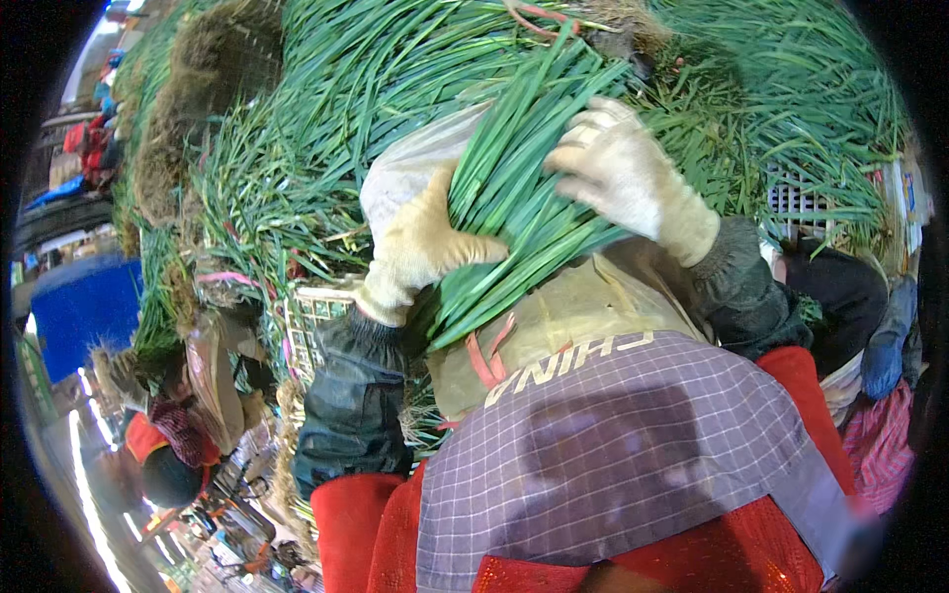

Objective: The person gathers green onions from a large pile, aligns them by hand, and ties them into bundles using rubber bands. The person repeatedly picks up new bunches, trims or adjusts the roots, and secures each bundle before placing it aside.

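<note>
A bundle of long green leafy stalks, like garlic chives or leek leaves [511,170], lies slantwise in front of my chest. My left hand [434,241], in a cream knit glove, is closed round its left side, the thumb laid across the leaves. Beside that hand a whitish translucent plastic sheet [404,167] shows partly under the leaves. My right hand [623,170], gloved alike and a little blurred, is at the bundle's right edge with its fingers spread; whether it touches the leaves I cannot tell. A checked apron [615,445] and a yellowish plastic sack [571,311] cover my front.
Heaped green stalks [371,81] spread ahead, with root masses [196,111] at the left. A cream plastic crate [308,326] stands by my left forearm, a pale crate [797,196] at the right. Another person [174,459] is at lower left; someone's dark-clad leg [838,296] is close at right.
</note>
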### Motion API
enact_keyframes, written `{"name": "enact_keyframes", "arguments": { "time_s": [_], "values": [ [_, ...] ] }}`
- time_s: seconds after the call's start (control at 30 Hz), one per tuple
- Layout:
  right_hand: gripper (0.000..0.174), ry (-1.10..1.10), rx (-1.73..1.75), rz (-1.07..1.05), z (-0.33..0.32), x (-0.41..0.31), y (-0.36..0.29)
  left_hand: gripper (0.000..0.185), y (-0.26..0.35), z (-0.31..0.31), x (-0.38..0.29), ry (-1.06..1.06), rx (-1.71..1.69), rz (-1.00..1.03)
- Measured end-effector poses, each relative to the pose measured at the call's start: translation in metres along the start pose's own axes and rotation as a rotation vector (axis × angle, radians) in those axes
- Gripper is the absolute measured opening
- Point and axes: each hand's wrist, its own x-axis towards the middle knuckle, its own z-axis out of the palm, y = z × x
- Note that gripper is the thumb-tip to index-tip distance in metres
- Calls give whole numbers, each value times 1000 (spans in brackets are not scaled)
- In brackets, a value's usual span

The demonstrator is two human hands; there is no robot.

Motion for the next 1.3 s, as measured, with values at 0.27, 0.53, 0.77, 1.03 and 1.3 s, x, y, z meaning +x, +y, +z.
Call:
{"name": "enact_keyframes", "arguments": {
  "time_s": [0.27, 0.53, 0.77, 1.03, 1.3],
  "values": [
    [35, 262, 32, -68, -63, -4, -27, 108, -6, -5, 3, -4, 47, -43],
    [25, -119, 128, -411, -35, 3, -99, 98, -4, -8, 4, -20, 26, -67],
    [26, -254, -110, -421, -9, 7, -110, 96, -11, -2, 7, -14, -9, -34],
    [8, -234, -73, -510, 16, 21, -138, 103, -12, -2, 10, 25, 94, -48],
    [6, -134, -26, -512, 14, 34, -130, 97, -22, -62, -73, 497, -234, 73]
  ]
}}
